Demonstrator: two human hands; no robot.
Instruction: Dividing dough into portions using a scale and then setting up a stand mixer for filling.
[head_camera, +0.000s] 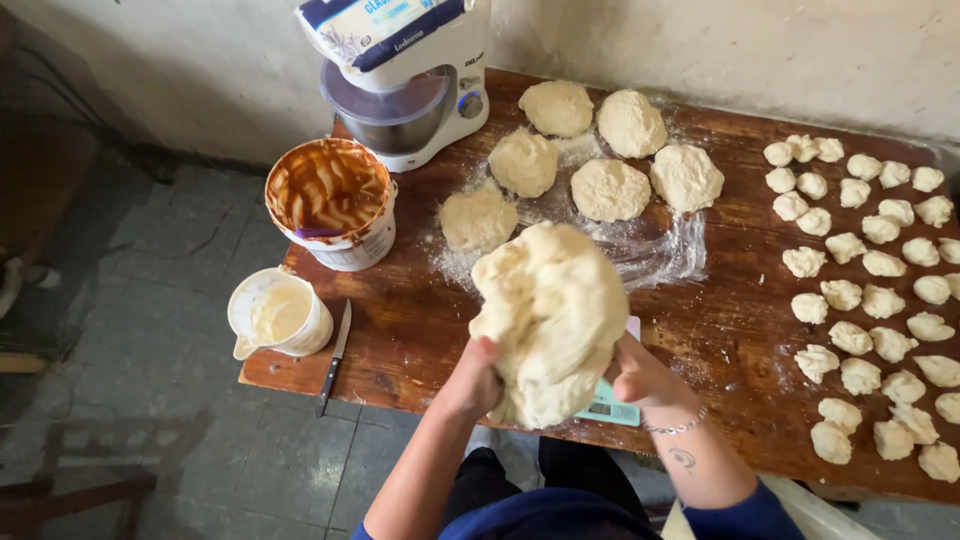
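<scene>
1. Dough (552, 315), a large pale lump, is held up over the near table (420, 330) edge, gripped from both sides.
2. The left hand (474, 380) is pressed into its lower left side, fingers curled around the dough and mostly hidden.
3. The right hand (640, 378) is clamped on its lower right side, fingers sunk in the mass.
4. A scale (610, 408) is seen just under the right fingers.
5. Six dough rounds (610, 190) are laid on flour beyond the fingertips.
6. Many small pieces (870, 300) are spread well right of the right fingers.
7. A jug (278, 315), knife (335, 355), tub (332, 203) and mixer (410, 90) are set left of the left fingers.
</scene>
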